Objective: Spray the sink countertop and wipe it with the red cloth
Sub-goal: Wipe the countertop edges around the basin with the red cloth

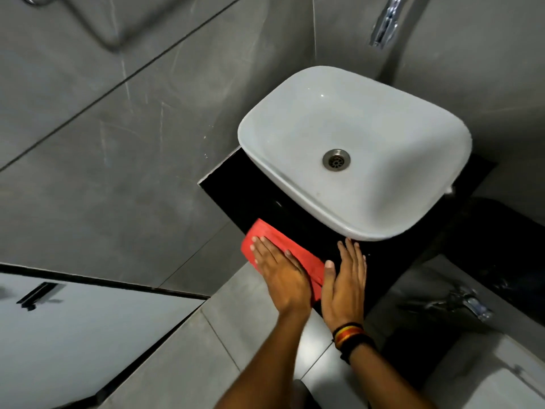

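Observation:
A folded red cloth lies on the front left part of the black countertop. My left hand presses flat on the cloth, fingers spread. Just right of the cloth, my right hand rests flat on the dark counter, its fingertips near the basin's front rim and its thumb touching the cloth's edge. A striped wristband sits on that wrist. The white vessel basin stands on the counter, with a metal drain in its middle. No spray bottle is in view.
A chrome tap juts from the grey tiled wall above the basin. At the lower right are another chrome fitting and a white fixture. A pale door with a dark handle is at the lower left. Grey floor tiles lie below.

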The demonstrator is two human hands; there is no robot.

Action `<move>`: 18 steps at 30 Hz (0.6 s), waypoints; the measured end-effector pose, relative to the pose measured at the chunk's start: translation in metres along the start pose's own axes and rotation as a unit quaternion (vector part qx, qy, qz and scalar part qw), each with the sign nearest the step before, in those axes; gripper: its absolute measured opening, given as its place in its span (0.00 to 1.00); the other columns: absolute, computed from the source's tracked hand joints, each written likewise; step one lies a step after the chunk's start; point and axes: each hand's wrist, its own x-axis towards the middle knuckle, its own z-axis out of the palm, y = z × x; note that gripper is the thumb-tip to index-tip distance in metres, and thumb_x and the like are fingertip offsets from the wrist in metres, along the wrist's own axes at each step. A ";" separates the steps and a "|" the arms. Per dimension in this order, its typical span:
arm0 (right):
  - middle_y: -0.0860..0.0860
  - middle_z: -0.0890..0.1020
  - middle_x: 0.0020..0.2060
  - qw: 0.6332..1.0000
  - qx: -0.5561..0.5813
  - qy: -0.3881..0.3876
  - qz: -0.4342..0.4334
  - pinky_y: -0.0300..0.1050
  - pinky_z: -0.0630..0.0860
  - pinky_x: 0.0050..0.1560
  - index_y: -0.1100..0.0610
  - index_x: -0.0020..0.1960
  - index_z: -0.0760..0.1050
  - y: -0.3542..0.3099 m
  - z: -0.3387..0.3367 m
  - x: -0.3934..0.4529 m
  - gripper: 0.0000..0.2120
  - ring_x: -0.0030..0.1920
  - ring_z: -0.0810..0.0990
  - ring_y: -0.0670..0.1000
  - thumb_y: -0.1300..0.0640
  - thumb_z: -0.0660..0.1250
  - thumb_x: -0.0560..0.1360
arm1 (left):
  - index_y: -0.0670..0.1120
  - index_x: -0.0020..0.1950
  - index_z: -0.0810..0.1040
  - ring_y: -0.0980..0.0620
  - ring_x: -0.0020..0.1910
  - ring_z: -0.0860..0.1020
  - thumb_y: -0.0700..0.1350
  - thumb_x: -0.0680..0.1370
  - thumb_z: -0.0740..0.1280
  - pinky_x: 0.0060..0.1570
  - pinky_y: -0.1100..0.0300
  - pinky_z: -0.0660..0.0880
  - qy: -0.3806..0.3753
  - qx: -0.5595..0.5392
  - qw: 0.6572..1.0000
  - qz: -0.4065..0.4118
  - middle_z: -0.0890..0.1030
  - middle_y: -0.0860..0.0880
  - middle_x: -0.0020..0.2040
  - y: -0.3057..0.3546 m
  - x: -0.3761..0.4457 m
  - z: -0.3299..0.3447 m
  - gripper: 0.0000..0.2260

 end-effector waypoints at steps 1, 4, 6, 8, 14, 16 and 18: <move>0.56 0.67 0.78 0.998 0.062 0.009 0.016 0.55 0.56 0.82 0.63 0.77 0.67 0.001 -0.008 -0.001 0.26 0.81 0.60 0.55 0.53 0.54 0.83 | 0.40 0.85 0.40 0.45 0.86 0.38 0.46 0.89 0.48 0.86 0.48 0.43 -0.010 0.004 1.000 0.010 0.42 0.42 0.87 0.001 -0.021 0.004 0.28; 0.56 0.70 0.77 0.992 0.113 0.047 0.020 0.36 0.56 0.79 0.63 0.76 0.68 0.014 -0.042 -0.010 0.26 0.79 0.64 0.55 0.52 0.55 0.82 | 0.42 0.85 0.38 0.48 0.85 0.35 0.47 0.89 0.48 0.85 0.52 0.40 -0.045 -0.004 0.999 0.028 0.39 0.44 0.87 0.005 -0.079 0.016 0.28; 0.55 0.71 0.76 0.993 0.114 0.041 0.008 0.37 0.58 0.77 0.61 0.76 0.68 0.025 -0.063 -0.017 0.25 0.79 0.65 0.53 0.50 0.54 0.83 | 0.44 0.84 0.34 0.49 0.85 0.33 0.50 0.89 0.45 0.85 0.51 0.40 -0.068 0.003 0.997 0.035 0.34 0.46 0.86 0.008 -0.117 0.021 0.28; 0.54 0.72 0.76 0.994 0.110 0.025 0.001 0.42 0.63 0.76 0.59 0.75 0.70 0.031 -0.074 -0.022 0.24 0.77 0.68 0.52 0.51 0.55 0.83 | 0.46 0.83 0.29 0.49 0.84 0.31 0.51 0.89 0.43 0.86 0.49 0.40 -0.079 0.007 0.996 0.041 0.29 0.48 0.84 0.008 -0.143 0.026 0.28; 0.51 0.83 0.64 0.992 0.042 -0.062 -0.102 0.39 0.70 0.72 0.56 0.64 0.81 0.027 -0.054 -0.034 0.17 0.66 0.80 0.50 0.55 0.58 0.82 | 0.53 0.85 0.41 0.58 0.86 0.43 0.45 0.89 0.54 0.85 0.59 0.49 -0.136 -0.120 0.977 0.110 0.41 0.58 0.86 -0.015 -0.150 -0.008 0.28; 0.50 0.82 0.66 0.981 -0.008 -0.111 -0.157 0.37 0.66 0.75 0.55 0.66 0.81 0.025 -0.036 -0.048 0.18 0.69 0.79 0.51 0.53 0.58 0.82 | 0.54 0.84 0.48 0.56 0.85 0.52 0.39 0.88 0.56 0.82 0.67 0.53 -0.142 -0.122 0.972 0.143 0.48 0.58 0.85 -0.035 -0.142 -0.031 0.28; 0.50 0.77 0.72 0.955 -0.118 -0.132 -0.238 0.46 0.61 0.79 0.55 0.72 0.77 0.028 -0.018 -0.059 0.20 0.76 0.72 0.52 0.52 0.59 0.83 | 0.56 0.84 0.48 0.57 0.85 0.51 0.41 0.89 0.54 0.81 0.68 0.52 -0.120 -0.107 0.978 0.136 0.49 0.57 0.86 -0.059 -0.128 -0.048 0.26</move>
